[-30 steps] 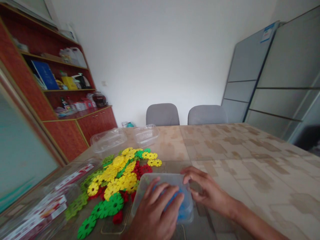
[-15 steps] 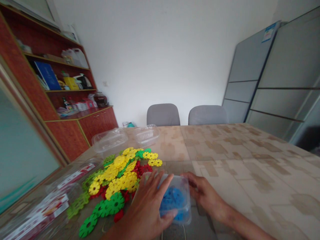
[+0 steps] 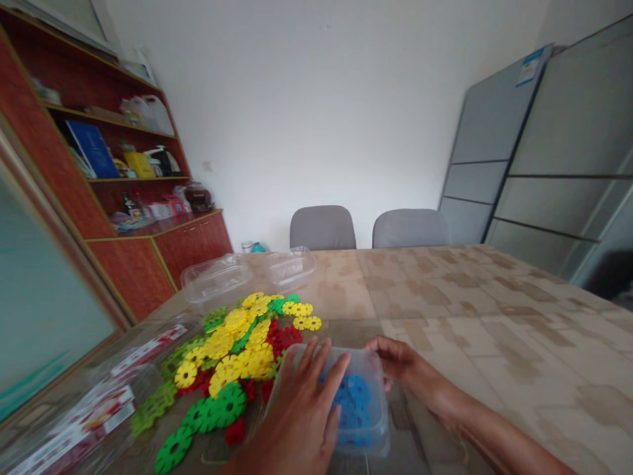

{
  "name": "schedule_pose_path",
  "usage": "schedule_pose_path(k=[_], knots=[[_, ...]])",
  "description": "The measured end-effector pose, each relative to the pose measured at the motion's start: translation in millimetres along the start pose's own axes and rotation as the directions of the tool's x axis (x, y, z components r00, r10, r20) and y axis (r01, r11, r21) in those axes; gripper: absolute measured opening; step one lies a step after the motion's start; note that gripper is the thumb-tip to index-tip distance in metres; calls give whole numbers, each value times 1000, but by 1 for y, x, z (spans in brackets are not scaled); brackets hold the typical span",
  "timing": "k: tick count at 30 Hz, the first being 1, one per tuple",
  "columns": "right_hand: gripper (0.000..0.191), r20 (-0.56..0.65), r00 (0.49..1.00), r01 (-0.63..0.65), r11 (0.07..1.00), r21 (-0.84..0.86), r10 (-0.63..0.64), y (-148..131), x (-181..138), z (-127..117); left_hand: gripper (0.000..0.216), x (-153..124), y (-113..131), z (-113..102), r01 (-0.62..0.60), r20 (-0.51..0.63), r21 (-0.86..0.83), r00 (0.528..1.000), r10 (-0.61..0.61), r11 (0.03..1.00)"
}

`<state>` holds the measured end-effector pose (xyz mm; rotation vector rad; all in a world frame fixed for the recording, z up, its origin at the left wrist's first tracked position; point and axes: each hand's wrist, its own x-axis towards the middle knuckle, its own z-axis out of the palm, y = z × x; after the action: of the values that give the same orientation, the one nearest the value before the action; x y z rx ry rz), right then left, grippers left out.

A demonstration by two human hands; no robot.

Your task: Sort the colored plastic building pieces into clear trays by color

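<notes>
Your left hand (image 3: 299,415) is laid palm down over the near left part of a translucent plastic box (image 3: 368,366), its fingers extended and a little apart, resting across the top rather than wrapped around it. Your right hand (image 3: 398,359) is at the box's far right corner, fingers bent inward and close together against the edge; you can't tell from this view whether they pinch the rim or only touch it.

The box sits on the surface (image 3: 494,316) directly in front of you, with blue notched discs (image 3: 357,389) showing through its right half. Your left hand hides much of its other half.

Just to the left of the box you have a loose heap: yellow flower-shaped discs (image 3: 237,320) on top, red pieces (image 3: 291,337) beneath and beside them, and light green pieces (image 3: 154,402) along the left side. Near you, dark green discs (image 3: 230,404) lie overlapped in a row, with a small red piece (image 3: 235,432) beside them.

Beyond the heap stand two clear plastic containers, one on the left (image 3: 217,280) and one further right (image 3: 291,269). At your far left lie clear packages with printed labels (image 3: 106,415). Across the surface you face two grey chairs (image 3: 322,227), and a reddish wooden cabinet (image 3: 198,241) stands to the left.
</notes>
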<state>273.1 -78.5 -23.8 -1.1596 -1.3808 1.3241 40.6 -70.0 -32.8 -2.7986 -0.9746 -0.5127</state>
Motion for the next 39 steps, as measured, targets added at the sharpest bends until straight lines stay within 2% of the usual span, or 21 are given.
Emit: schedule_pose_path(k=[6, 10, 13, 16, 19, 22, 25, 29, 32, 34, 39], knots=[[32, -63, 997, -43, 998, 36, 45, 1, 0, 3, 61, -1, 4, 0, -8, -19, 13, 1000, 9, 1000], [40, -121, 993, -5, 995, 103, 18, 1, 1, 8, 62, -2, 5, 0, -26, -20, 25, 999, 27, 999], [43, -129, 992, 27, 996, 84, -16, -1, 0, 9, 66, -1, 5, 0, -8, -9, 2, 1000, 8, 1000], [46, -112, 992, 61, 998, 18, -59, 1, 1, 9, 77, 1, 5, -7, 40, 47, -38, 998, -38, 998], [49, -123, 984, 114, 989, -96, -125, 7, 2, 5, 91, 3, 3, -20, 92, 163, -109, 984, -74, 990], [47, -145, 972, 149, 961, -233, -186, 16, 5, -1, 99, 4, -4, -37, 125, 284, -228, 957, -57, 966], [44, -98, 977, 156, 943, -295, -192, 21, 6, -7, 100, 6, -14, -47, 161, 375, -357, 927, -17, 920], [40, -39, 963, 228, 882, -412, -267, 14, 5, -12, 110, 10, -24, -47, 243, 466, -463, 885, 1, 853], [36, -40, 940, 265, 803, -534, -337, 6, 3, -15, 114, 9, -24, -41, 263, 444, -499, 896, -17, 825], [35, -25, 952, 244, 804, -543, -306, 2, 3, -16, 114, 7, -22, -36, 236, 397, -522, 918, -12, 819], [37, 76, 993, 112, 916, -385, -89, -18, -4, -20, 110, 3, -18, -29, 181, 314, -548, 949, 1, 817]])
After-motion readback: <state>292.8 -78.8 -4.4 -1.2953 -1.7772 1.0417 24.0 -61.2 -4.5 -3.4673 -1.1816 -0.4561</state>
